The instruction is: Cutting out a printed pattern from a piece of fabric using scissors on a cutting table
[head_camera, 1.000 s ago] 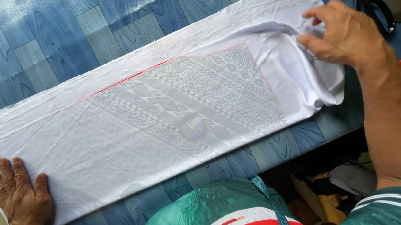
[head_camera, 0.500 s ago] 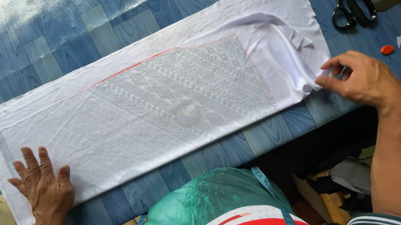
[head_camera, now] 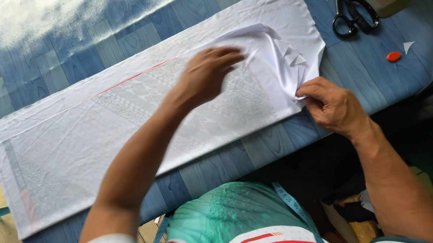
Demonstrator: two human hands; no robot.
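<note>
Both hands [head_camera: 267, 89] grip the folded white fabric [head_camera: 98, 143] at its end.

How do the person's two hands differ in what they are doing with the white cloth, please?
The left hand lies over the middle of the white cloth, fingers spread and loosely open; the right hand is at the cloth's near edge, fingers pinched shut on it. The left forearm reaches across the cloth; the right stays off to its side. Both are bare and work at the cloth's folded end, on the blue table.
</note>
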